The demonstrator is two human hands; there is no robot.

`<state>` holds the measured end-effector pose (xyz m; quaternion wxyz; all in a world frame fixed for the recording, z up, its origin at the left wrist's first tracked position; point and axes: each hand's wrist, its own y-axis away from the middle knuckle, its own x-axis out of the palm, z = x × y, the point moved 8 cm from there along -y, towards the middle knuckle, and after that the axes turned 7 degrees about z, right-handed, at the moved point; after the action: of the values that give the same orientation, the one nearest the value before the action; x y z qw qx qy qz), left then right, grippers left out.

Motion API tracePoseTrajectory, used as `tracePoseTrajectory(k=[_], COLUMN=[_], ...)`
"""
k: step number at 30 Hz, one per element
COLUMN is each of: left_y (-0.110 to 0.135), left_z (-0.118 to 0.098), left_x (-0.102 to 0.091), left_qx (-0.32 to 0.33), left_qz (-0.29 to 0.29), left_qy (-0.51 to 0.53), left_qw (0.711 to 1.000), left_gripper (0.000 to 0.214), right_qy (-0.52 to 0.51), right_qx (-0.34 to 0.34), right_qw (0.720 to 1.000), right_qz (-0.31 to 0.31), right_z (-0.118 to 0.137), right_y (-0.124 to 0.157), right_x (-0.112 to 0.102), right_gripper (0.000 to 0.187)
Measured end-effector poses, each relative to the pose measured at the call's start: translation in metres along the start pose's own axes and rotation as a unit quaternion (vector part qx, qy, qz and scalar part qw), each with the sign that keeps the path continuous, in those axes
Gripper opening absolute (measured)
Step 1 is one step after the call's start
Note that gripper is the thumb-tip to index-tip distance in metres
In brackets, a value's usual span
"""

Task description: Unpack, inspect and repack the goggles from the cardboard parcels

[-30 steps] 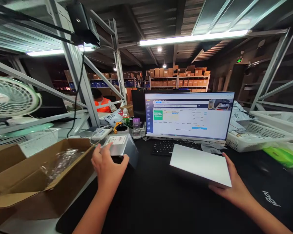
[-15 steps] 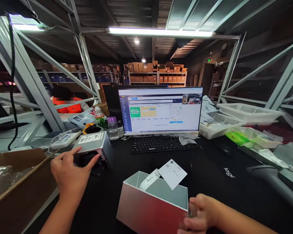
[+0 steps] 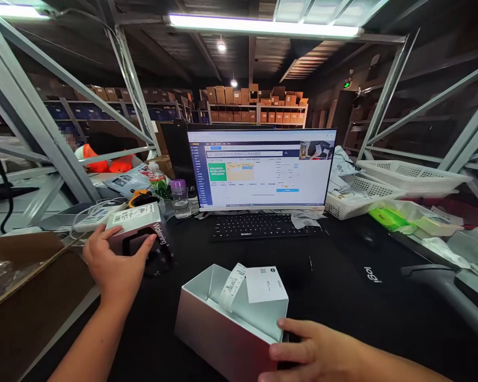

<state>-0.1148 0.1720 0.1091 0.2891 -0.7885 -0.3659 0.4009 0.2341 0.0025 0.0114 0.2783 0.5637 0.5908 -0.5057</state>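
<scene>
My left hand (image 3: 117, 260) grips a boxed product (image 3: 133, 220), silver with a dark front marked "Wakening" and a white label on top; the thumb lies on the front and the fingers on the top and left side. Lower in the view stands an open-topped silver-grey box (image 3: 223, 329), reddish toward its lower right. My right hand (image 3: 306, 345) holds its right end, fingertips spread over the rim and front wall. A white card (image 3: 265, 284) and a printed paper strip (image 3: 231, 286) lean at the box's back edge, partly inside.
A monitor (image 3: 261, 170) and keyboard (image 3: 263, 227) stand behind. At left is a brown carton (image 3: 32, 318) with clear plastic; at right are white baskets (image 3: 344, 204), a mouse (image 3: 368, 239) and a grey scanner (image 3: 442, 281). A purple-capped bottle (image 3: 179, 199) stands left of the monitor. A person in orange sits beyond.
The open box has shifted left and slightly up, with my right hand following it. The card now leans more upright against the back edge. My left hand keeps its grip; the view has tilted slightly.
</scene>
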Motion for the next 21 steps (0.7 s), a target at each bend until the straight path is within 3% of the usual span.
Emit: tracePoseTrajectory(k=[4,9,12,14,15,16,18,21], left_y=[-0.001,0.000,0.002,0.003,0.004,0.005,0.005,0.005], left_z=[0.005,-0.001,-0.010,-0.017,-0.020,-0.022,-0.026,-0.026], left_x=[0.002,0.001,-0.006,-0.010,-0.012,-0.013,-0.014,-0.014], left_qx=[-0.024,-0.032,-0.039,-0.060,-0.074,-0.087,-0.097,-0.089], left_qz=[0.002,0.010,0.013,0.022,0.030,0.039,0.052,0.054], left_qy=[-0.011,-0.044,-0.065,-0.093,-0.109,-0.123,-0.137,-0.133], left_qw=[1.000,0.998,0.997,0.994,0.991,0.988,0.984,0.986], left_gripper=[0.067,0.059,0.054,0.051,0.050,0.051,0.054,0.057], right_qy=[-0.027,-0.127,-0.156,-0.155,-0.168,-0.195,-0.269,-0.351], right_qx=[-0.058,0.046,0.062,0.163,0.234,0.301,0.378,0.359], right_qw=[0.998,0.991,0.976,0.945,0.924,0.903,0.874,0.865], right_qz=[-0.004,-0.023,-0.142,-0.237,-0.251,-0.236,-0.145,-0.013], right_z=[0.008,-0.006,-0.012,-0.035,-0.050,-0.064,-0.082,-0.081], right_y=[-0.014,-0.023,-0.010,0.009,0.019,0.027,0.035,0.025], right_x=[-0.019,-0.025,-0.037,-0.043,-0.039,-0.031,-0.005,0.027], right_gripper=[0.033,0.037,0.043,0.048,0.050,0.052,0.058,0.075])
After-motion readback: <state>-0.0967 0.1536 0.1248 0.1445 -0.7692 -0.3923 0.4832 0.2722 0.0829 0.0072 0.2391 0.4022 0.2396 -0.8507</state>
